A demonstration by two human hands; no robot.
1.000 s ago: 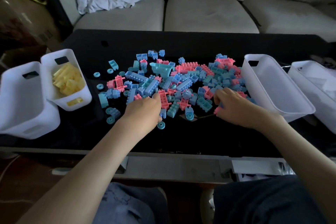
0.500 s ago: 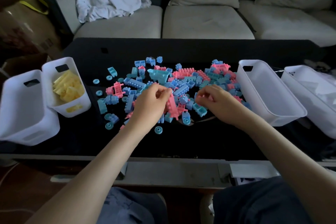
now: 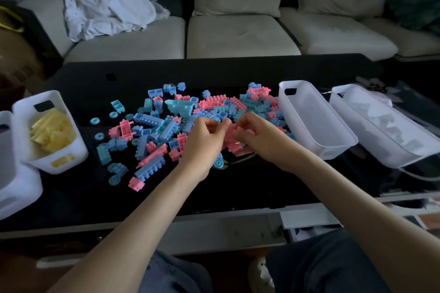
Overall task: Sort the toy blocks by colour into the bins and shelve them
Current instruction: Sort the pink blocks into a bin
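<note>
Four white bins on a black worktop (image 3: 214, 74), two at each end. At far left, an outer bin (image 3: 16, 181), cut off by the frame edge, contents out of sight. Tight against it, the yellow bin (image 3: 73, 157), with yellow blocks (image 3: 52, 131) heaped inside. Across the middle, a loose pile (image 3: 157, 126) of blue and pink blocks, spread flat, with a few round blue pieces lying apart on the side nearer the yellow bin. Over the pile's near right part, the left hand (image 3: 202, 143), fingers curled and pinching a pink clump (image 3: 229, 141) of blocks. Against it from the other side, the right hand (image 3: 262, 143), fingers likewise curled and clamped on that clump. Right of the hands, just beside the pile's edge, an empty bin (image 3: 333, 150), set at a slant. Beside that, the last bin (image 3: 392, 150), with something pale inside, too dim to tell. Behind the worktop, a pale sofa (image 3: 238, 38), with a crumpled cloth (image 3: 104, 12) on its left seat.
</note>
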